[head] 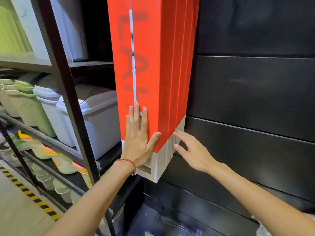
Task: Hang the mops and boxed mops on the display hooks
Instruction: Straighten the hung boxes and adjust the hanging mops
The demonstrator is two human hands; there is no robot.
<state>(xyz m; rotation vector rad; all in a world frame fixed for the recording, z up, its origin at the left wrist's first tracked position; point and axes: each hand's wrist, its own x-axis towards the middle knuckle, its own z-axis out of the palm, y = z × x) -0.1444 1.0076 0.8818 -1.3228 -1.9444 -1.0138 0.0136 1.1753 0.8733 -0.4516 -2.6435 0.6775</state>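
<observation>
Several tall orange boxed mops with white bottoms hang side by side against a dark slatted wall panel. The front box shows a picture of a white mop pole. My left hand lies flat on the lower front face of the front box, fingers straight, thumb at its right edge. My right hand is spread open beside the boxes' right side, fingertips at the white bottom part of the boxes behind. The hooks are hidden above the frame.
A dark metal shelving rack stands to the left, holding white and green plastic bins and stacked cups below. Yellow-black hazard tape marks the floor at lower left. Dark base shelf under the boxes.
</observation>
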